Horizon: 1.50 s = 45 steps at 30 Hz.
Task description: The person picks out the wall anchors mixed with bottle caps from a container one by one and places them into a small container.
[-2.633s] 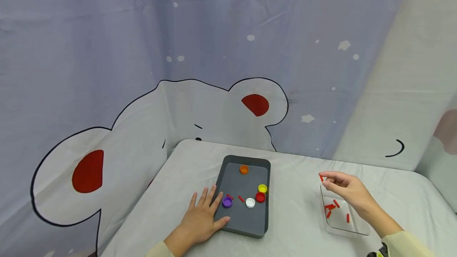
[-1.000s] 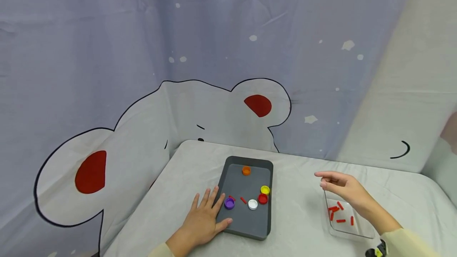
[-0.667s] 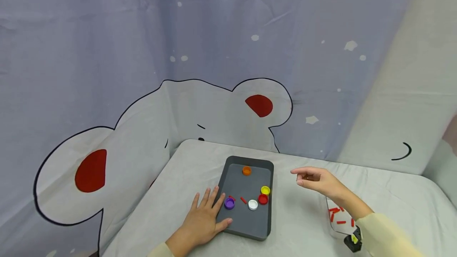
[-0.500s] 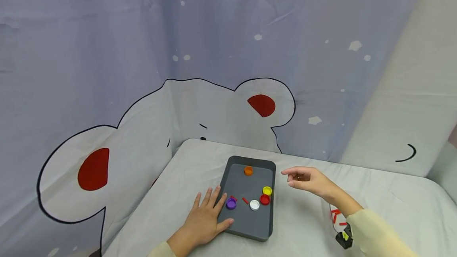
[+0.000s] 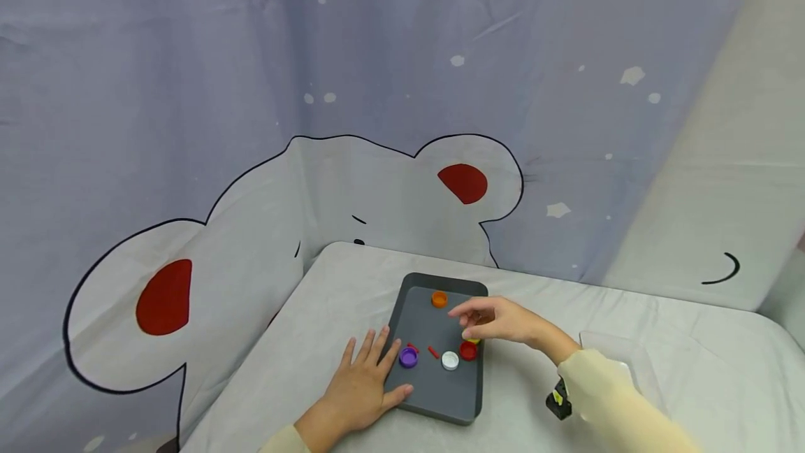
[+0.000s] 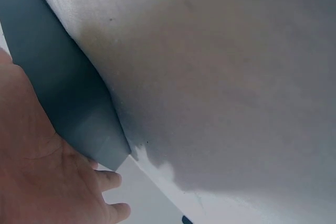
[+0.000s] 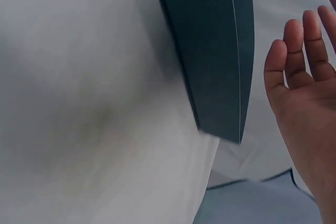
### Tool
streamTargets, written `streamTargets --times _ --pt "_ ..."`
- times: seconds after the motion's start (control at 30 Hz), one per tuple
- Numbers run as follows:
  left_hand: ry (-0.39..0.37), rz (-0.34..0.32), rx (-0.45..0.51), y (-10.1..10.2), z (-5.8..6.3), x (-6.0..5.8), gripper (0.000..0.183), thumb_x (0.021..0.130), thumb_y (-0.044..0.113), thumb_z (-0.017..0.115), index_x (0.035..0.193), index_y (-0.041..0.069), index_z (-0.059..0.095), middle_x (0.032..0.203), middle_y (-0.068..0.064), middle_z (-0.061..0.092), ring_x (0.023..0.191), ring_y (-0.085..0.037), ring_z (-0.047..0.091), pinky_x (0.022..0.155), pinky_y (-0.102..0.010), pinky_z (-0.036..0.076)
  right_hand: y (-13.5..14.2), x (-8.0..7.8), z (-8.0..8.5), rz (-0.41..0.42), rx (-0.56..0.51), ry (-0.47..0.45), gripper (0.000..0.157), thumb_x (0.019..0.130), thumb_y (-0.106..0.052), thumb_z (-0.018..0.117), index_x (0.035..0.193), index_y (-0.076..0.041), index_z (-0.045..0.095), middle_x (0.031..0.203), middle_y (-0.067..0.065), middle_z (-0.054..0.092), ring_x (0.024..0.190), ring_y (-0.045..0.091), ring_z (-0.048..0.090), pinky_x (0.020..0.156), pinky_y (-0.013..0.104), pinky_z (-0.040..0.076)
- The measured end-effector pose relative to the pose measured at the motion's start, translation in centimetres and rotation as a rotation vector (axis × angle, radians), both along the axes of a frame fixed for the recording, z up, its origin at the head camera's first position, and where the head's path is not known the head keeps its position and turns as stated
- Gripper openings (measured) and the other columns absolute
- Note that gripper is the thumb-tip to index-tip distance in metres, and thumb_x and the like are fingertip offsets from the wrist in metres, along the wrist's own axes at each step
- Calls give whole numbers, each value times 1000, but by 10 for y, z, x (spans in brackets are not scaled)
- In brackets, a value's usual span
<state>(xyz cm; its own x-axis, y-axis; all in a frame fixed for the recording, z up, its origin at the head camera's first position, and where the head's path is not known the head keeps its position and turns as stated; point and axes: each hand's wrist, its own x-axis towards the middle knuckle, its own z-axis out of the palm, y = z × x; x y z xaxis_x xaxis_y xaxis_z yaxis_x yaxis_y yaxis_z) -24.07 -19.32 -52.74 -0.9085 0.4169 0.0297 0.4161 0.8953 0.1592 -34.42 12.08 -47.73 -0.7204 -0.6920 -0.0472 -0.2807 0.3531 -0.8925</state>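
My left hand [image 5: 358,390] lies with fingers spread along the left side of a grey tray [image 5: 440,397]; its palm is against the tray wall in the left wrist view. Over the tray's right side hovers my right hand [image 5: 497,320], thumb and forefinger apart, nothing visible between them. It partly covers a yellow round cap [image 5: 474,341]. Other caps in the tray are red [image 5: 468,351], white [image 5: 449,361], purple [image 5: 408,358] and orange [image 5: 439,300]. One short red stick [image 5: 434,352] lies between the purple and white caps; another red stick [image 5: 412,347] sits behind the purple one.
To the right stands a clear plastic box [image 5: 619,341], largely hidden behind the right sleeve [image 5: 604,390]. The red sticks inside it are out of sight. White cloth [image 5: 352,282] covers the table, and a printed curtain [image 5: 377,75] hangs behind.
The right hand earlier pinched a red stick above the clear box; that stick now lies in the box's pile. The hand has since moved left over the tray. The left hand stays put.
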Motion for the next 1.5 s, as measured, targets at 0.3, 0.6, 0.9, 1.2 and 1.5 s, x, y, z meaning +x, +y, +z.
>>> streamTargets --times 0.3,0.6,0.9,1.2,1.5 --pt "10 -10 3 -1 -2 -1 80 98 68 43 157 13 40 167 -16 23 151 -42 24 117 -67 17 -33 -13 -6 129 50 3 42 94 -21 74 135 -12 66 122 22 64 104 21 61 90 29 52" --pt "5 -9 -8 -2 -6 -3 80 98 69 41 157 15 39 167 -14 22 152 -40 23 118 -66 16 -54 -27 -19 210 131 18 44 94 -18 74 136 -9 65 118 17 65 102 17 61 88 27 51" --pt "1 -7 -32 -1 -5 -4 82 98 71 37 158 16 38 168 -13 20 153 -38 22 118 -65 16 -71 -39 -23 280 218 66 42 92 -18 76 133 -14 68 116 8 65 98 14 61 88 25 50" --pt "17 -20 -1 -2 -5 -3 81 98 69 41 157 13 41 167 -16 23 152 -41 24 117 -66 17 -83 -47 -27 304 331 122 43 90 -19 79 132 -19 70 112 1 64 101 13 59 91 25 48" --pt "16 -14 -25 -4 -8 -4 83 98 73 35 158 15 38 168 -14 20 153 -39 21 118 -65 16 -94 -50 -34 317 439 199 43 87 -21 82 128 -29 72 107 -7 60 95 8 53 87 24 45"
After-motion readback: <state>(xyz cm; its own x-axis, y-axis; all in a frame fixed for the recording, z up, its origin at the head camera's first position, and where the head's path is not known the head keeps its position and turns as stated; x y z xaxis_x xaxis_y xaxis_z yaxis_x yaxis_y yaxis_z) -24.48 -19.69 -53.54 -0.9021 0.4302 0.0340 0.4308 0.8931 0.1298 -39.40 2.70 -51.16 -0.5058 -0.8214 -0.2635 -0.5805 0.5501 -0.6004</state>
